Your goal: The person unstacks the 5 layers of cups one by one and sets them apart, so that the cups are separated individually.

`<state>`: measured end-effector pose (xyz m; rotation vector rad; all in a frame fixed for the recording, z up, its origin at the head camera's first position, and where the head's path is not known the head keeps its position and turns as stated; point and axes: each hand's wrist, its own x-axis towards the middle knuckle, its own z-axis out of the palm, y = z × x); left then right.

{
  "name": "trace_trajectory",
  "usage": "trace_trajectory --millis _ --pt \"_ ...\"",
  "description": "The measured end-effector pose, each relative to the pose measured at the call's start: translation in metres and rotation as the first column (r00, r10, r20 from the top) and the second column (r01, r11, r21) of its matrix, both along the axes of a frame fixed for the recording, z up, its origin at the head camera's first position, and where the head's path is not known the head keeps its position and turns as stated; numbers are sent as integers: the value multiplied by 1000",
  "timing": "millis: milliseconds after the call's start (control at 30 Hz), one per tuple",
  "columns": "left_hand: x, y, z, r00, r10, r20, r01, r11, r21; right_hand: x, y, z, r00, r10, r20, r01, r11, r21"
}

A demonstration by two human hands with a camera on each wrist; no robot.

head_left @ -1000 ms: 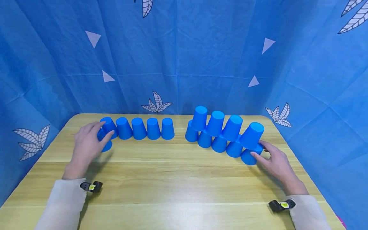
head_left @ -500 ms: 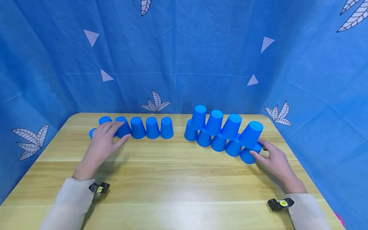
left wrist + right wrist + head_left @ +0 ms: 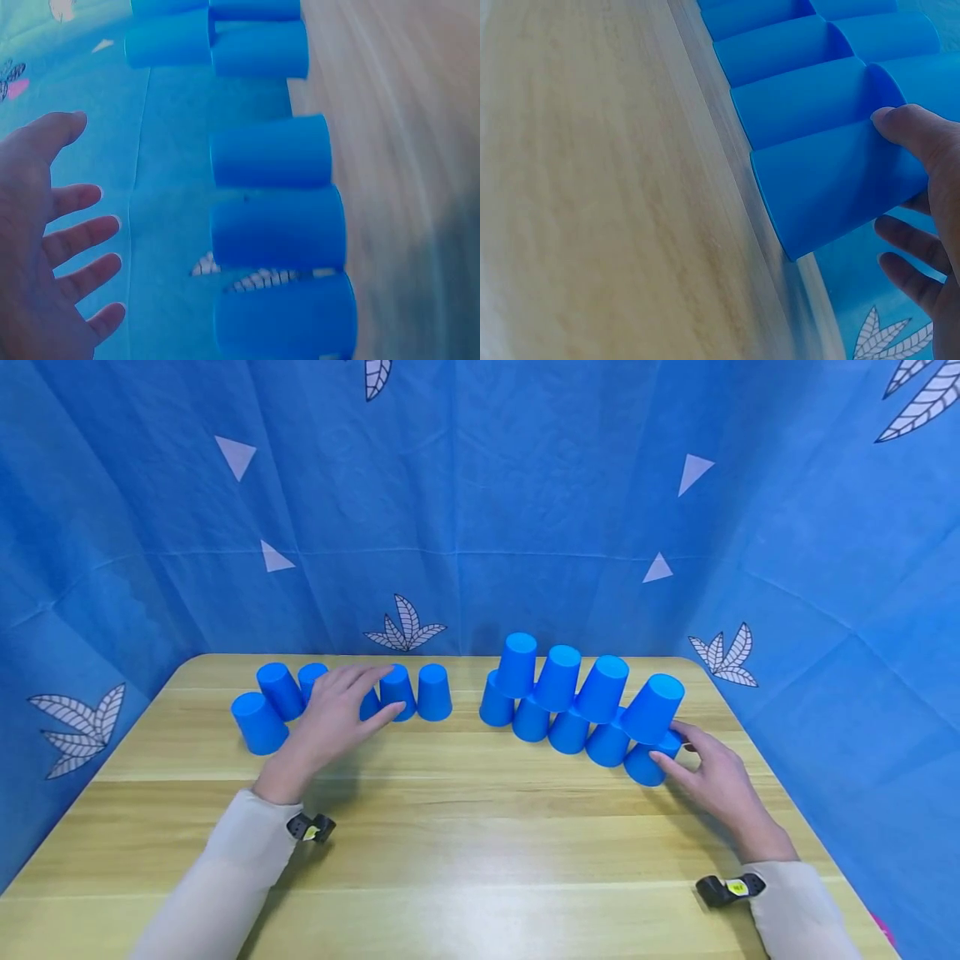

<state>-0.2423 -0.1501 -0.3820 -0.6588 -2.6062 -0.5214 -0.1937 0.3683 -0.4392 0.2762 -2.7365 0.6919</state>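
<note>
My left hand [image 3: 337, 714] hovers with spread fingers in front of a row of upside-down blue cups [image 3: 433, 693], partly covering the middle ones. It holds nothing; in the left wrist view the palm and fingers stand apart from the cups [image 3: 274, 229]. One more blue cup [image 3: 260, 725] stands nearer, at the row's left end. On the right, my right hand [image 3: 718, 781] grips the end cup [image 3: 649, 764] of a slanting lower row, thumb in front and fingers behind. Several cups [image 3: 604, 689] sit upside down on that row, bridging neighbours. The right wrist view shows the thumb on the gripped cup [image 3: 832, 187].
The wooden table [image 3: 480, 843] reaches back to a blue patterned cloth [image 3: 457, 510], which also hangs at both sides. A gap separates the left row from the two-tier stack. Each wrist wears a small black camera [image 3: 311, 828] on a strap.
My left hand has come away from the cup at the far left and moved right along the row, leaving that cup standing. My right hand has stayed at the end cup.
</note>
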Motion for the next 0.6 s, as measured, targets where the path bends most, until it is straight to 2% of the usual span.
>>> trace_trajectory --millis 233,600 --pt "-12 32 11 999 -43 30 45 998 -44 -1 1 -2 1000 -2 -23 2 1000 4" --pt "-32 80 29 993 -118 -12 117 989 -95 -1 2 -2 1000 3 -25 -3 1000 11"
